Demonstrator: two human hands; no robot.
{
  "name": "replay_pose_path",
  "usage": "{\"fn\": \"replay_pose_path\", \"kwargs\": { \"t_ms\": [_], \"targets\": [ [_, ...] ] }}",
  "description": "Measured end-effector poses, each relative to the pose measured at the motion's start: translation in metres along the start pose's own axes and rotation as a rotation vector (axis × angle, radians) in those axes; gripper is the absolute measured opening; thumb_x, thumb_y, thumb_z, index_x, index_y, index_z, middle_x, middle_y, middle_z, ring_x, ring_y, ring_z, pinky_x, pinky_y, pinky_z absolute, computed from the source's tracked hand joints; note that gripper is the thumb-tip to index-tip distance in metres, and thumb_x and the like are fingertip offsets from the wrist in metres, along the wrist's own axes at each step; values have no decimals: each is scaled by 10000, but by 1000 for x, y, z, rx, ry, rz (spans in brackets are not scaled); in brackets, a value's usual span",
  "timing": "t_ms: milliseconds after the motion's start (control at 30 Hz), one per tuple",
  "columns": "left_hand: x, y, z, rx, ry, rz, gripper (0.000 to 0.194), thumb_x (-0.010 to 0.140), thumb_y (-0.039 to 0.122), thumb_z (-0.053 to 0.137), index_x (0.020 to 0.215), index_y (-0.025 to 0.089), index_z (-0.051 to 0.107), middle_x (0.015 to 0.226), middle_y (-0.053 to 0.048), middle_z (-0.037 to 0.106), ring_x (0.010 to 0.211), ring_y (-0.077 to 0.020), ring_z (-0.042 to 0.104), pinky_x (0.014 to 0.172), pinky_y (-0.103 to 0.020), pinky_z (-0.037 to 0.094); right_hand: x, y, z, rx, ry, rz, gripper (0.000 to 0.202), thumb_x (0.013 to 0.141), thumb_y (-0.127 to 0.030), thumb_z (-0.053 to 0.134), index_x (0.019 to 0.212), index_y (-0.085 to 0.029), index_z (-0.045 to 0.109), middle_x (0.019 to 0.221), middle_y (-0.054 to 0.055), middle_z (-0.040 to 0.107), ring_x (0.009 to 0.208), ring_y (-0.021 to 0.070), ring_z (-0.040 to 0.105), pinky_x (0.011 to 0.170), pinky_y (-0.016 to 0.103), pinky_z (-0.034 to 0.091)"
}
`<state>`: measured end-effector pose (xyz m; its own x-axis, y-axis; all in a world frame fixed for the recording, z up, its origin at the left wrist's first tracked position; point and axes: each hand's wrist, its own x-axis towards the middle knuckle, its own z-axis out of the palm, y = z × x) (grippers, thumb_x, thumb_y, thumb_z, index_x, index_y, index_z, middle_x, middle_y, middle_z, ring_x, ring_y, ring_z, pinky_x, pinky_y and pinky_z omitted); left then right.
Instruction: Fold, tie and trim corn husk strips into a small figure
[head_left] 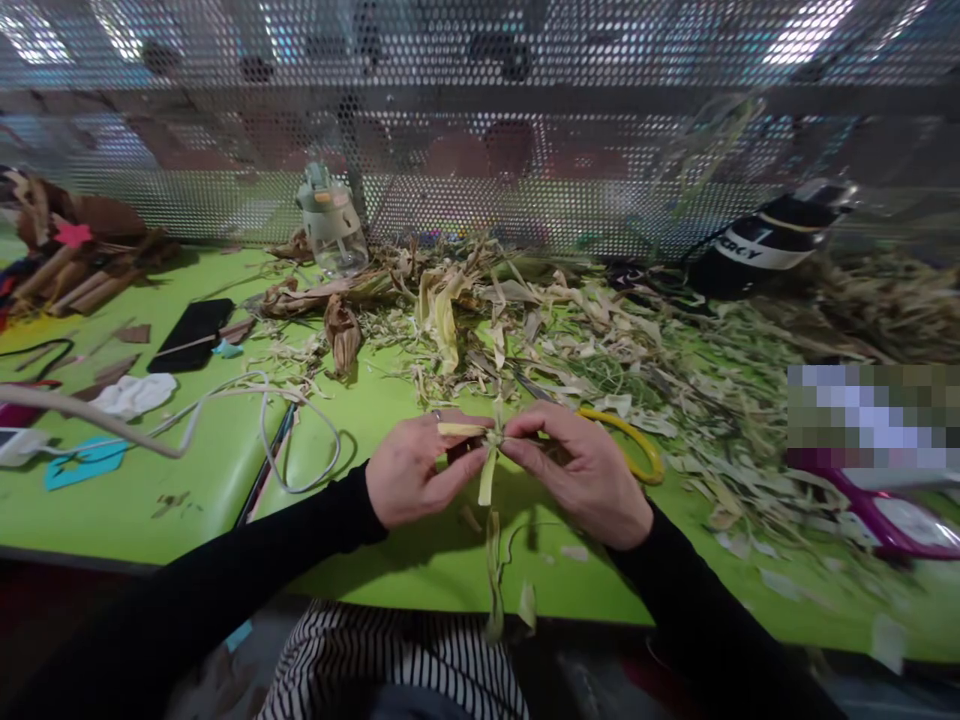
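Observation:
Both hands meet over the near middle of the green table point(375, 570). Between their fingertips is a small cross of folded corn husk strips point(487, 480), with ends sticking up, left and down. My left hand point(416, 470) pinches it from the left, and a ring shows on one finger. From the right, my right hand point(581, 470) pinches its centre with thumb and forefinger. Just beyond the right hand lie scissors with yellow handles point(651, 462), partly hidden by it. Below the hands, a loose husk strip point(493, 570) lies near the table's front edge.
Husk scraps point(600, 340) spread across the back and right. A clear bottle point(335, 230) and a tilted black bottle point(772, 245) stand by the perforated metal screen point(480, 140). At left are a phone point(191, 335), a white cable point(266, 430) and brown dried pieces point(82, 250). A purple-framed object point(885, 520) lies right.

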<state>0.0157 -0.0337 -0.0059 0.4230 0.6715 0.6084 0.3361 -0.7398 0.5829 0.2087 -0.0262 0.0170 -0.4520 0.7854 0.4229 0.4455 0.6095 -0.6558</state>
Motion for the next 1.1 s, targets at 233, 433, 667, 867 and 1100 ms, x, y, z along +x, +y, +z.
{"fn": "replay_pose_path", "kwargs": {
  "t_ms": [233, 433, 667, 867, 1100],
  "targets": [
    [3, 4, 4, -195, -41, -253, 227, 868, 247, 470, 806, 113, 643, 802, -78, 687, 708, -125, 629, 679, -243, 515, 0, -2, 3, -29, 35, 7, 122, 853, -265, 556, 761, -187, 568, 693, 1, 585, 630, 121, 538, 585, 242, 418],
    [8, -1, 5, -649, -46, -663, 360, 799, 461, 566, 727, 109, 584, 569, 14, 536, 439, -38, 445, 425, -157, 393, 0, 3, 3, -17, 24, 117, 153, 849, -332, 579, 885, -184, 596, 743, 13, 620, 643, 127, 556, 573, 242, 439],
    [6, -5, 4, -924, -155, -686, 420, 726, 468, 662, 955, 124, 587, 741, -37, 623, 599, -116, 612, 602, -260, 520, 3, 7, -5, -87, 2, -77, 73, 867, -246, 567, 876, -204, 626, 768, 16, 632, 713, 148, 550, 666, 290, 425],
    [6, -8, -5, -524, -170, -373, 247, 813, 339, 593, 933, 123, 588, 798, -50, 631, 687, -113, 593, 678, -244, 483, 4, 7, -10, -111, -11, -93, 90, 876, -274, 552, 860, -205, 609, 775, 23, 639, 728, 159, 560, 688, 310, 423],
    [4, -11, -4, -154, -109, -34, 262, 884, 358, 468, 943, 127, 574, 770, -62, 622, 682, -124, 553, 632, -230, 442, 1, 4, -8, -63, -19, 6, 139, 858, -328, 564, 833, -193, 587, 769, 30, 624, 705, 151, 570, 641, 282, 445]
  ]
}}
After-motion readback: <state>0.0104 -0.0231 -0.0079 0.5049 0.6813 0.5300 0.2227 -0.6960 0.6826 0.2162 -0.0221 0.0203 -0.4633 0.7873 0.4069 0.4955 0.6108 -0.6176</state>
